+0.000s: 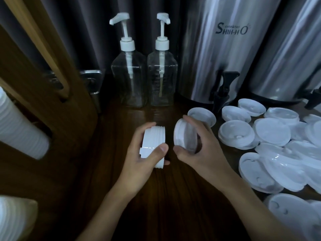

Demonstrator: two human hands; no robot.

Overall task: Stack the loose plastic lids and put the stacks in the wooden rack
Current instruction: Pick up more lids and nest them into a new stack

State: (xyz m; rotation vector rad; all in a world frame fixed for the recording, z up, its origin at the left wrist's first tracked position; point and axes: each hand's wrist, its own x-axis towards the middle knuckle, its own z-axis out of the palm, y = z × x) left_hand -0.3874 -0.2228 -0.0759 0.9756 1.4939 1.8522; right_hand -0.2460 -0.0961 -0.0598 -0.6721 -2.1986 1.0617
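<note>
My left hand [139, 159] grips a short stack of white plastic lids [153, 141], held on edge above the dark wooden counter. Just to its right, my right hand [199, 146] holds a single white lid [185, 136], also on edge, its face turned toward the stack with a small gap between them. Several loose white lids [271, 134] lie spread over the counter at the right. The wooden rack [41, 94] stands at the left, with a long stack of lids [19, 126] lying in its slot.
Two clear pump bottles [129, 79] [162, 79] stand at the back of the counter. Two steel drink dispensers [224, 49] [288, 58] with black taps stand behind the loose lids. Another white stack [12, 218] shows at the lower left.
</note>
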